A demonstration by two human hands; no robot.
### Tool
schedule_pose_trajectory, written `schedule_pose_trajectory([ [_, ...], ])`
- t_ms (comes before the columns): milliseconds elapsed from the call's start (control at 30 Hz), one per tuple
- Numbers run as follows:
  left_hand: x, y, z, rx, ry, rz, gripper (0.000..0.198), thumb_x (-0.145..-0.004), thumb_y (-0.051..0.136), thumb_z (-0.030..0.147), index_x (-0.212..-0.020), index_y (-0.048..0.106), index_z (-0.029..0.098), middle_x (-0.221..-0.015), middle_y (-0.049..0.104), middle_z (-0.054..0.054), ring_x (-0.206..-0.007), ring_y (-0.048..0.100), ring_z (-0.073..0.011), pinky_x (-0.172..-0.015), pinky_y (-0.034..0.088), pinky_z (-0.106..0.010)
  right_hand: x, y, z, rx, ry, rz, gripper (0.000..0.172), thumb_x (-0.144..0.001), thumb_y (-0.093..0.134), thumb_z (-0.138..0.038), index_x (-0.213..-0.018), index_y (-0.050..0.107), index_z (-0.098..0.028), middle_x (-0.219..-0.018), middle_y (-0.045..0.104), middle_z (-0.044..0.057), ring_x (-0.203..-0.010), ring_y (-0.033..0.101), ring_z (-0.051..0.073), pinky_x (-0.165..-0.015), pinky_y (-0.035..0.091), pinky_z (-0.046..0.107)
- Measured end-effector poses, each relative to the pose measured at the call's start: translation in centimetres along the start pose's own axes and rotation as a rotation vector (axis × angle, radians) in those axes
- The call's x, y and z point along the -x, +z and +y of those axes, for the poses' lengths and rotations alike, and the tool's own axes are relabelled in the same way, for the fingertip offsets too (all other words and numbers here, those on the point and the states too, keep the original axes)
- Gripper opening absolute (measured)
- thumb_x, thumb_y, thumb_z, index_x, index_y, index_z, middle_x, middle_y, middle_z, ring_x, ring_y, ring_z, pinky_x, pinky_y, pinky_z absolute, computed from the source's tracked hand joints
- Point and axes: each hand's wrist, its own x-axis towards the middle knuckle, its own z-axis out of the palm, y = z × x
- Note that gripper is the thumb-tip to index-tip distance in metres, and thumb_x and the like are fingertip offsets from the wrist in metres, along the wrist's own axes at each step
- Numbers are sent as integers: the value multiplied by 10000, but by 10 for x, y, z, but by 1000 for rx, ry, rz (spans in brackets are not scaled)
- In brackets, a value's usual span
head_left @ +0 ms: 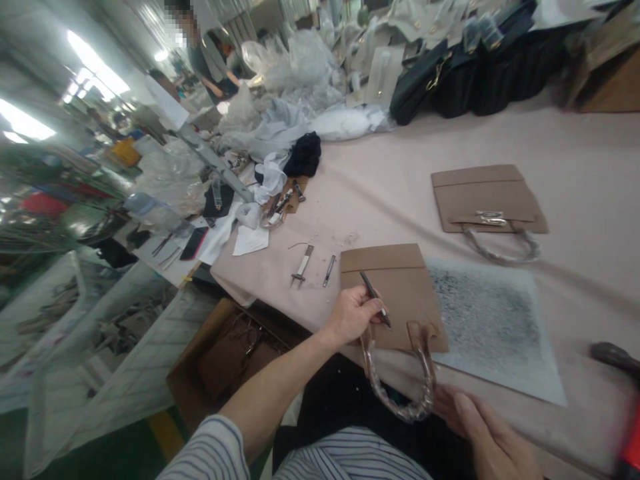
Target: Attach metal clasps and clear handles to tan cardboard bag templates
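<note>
A brown handbag lies flat at the table's front edge, its handle wrapped in clear plastic and hanging toward me. My left hand is closed around a slim dark pen-shaped tool, whose pointed tip angles down over the bag near the handle base. Whether the tip touches the surface, I cannot tell. Beside the handle's right side, my right hand is blurred, with its fingers stretched out and nothing visible in them. Left of the bag lie a caliper-like metal tool and a small metal rod.
A second brown handbag lies farther back on the right. A speckled pale sheet extends from beside the nearer bag. Black bags and plastic wrapping line the back. Below the left edge stands a cardboard box.
</note>
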Motion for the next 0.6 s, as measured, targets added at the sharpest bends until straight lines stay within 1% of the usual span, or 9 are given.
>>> schedule_pose_trajectory([
  [100, 2, -1, 1, 54, -76, -7, 306, -763, 787, 343, -862, 593, 128, -709, 721, -38, -592, 695, -138, -563, 552, -209, -3, 34, -4, -428, 189, -178, 444, -654, 802, -598, -919, 766, -244, -957, 760, 93, -843, 713, 287, -761, 616, 402],
  [200, 1, 0, 3, 117, -87, 36, 269, -778, 769, 306, -873, 587, 131, -710, 717, -30, -575, 690, -134, -545, 547, -204, -7, 48, -18, -617, 275, -255, 317, -690, 801, -416, -958, 774, -250, -1073, 755, 73, -880, 721, 263, -618, 604, 321],
  [267, 1, 2, 6, 148, -107, 64, 237, -801, 745, 285, -882, 582, 133, -705, 712, -26, -557, 686, -130, -520, 536, -193, -10, 49, -28, -623, 312, -253, 289, -671, 797, -319, -950, 781, -249, -1125, 747, 62, -940, 717, 266, -531, 570, 264],
  [300, 1, 2, 7, 156, -121, 69, 229, -812, 739, 283, -880, 579, 134, -697, 707, -24, -547, 684, -130, -508, 528, -187, -11, 49, -32, -612, 331, -268, 281, -650, 804, -287, -926, 785, -242, -1115, 750, 66, -924, 719, 264, -505, 555, 250],
  [367, 1, 3, 11, 164, -153, 59, 235, -830, 739, 294, -868, 570, 136, -691, 698, -22, -537, 685, -131, -493, 519, -180, -13, 47, -37, -593, 342, -331, 268, -639, 826, -290, -895, 788, -222, -1036, 763, 90, -761, 710, 218, -476, 530, 224],
  [433, 1, 3, 13, 164, -187, 41, 247, -846, 740, 306, -849, 562, 135, -693, 694, -23, -532, 687, -130, -485, 513, -174, -14, 48, -38, -608, 307, -417, 319, -676, 843, -415, -913, 788, -209, -997, 764, 125, -542, 617, 127, -449, 491, 193],
  [500, 0, 4, 13, 136, -226, 29, 220, -867, 719, 282, -834, 563, 131, -683, 692, -26, -521, 684, -127, -476, 504, -166, -13, 52, -37, -605, 264, -495, 453, -708, 824, -569, -962, 781, -197, -1034, 752, 167, -410, 477, 45, -404, 424, 161],
  [567, 0, 5, 11, 74, -240, 29, 159, -877, 688, 221, -822, 575, 124, -659, 689, -24, -505, 672, -116, -473, 496, -155, -10, 59, -36, -501, 239, -484, 506, -732, 807, -608, -990, 768, -175, -1020, 749, 177, -368, 403, 21, -356, 355, 150],
  [600, 1, 5, 10, 43, -235, 31, 130, -875, 677, 191, -820, 582, 121, -650, 688, -22, -501, 667, -111, -476, 496, -153, -9, 64, -36, -423, 227, -433, 489, -741, 813, -584, -986, 763, -163, -940, 755, 158, -368, 409, 32, -348, 344, 153],
])
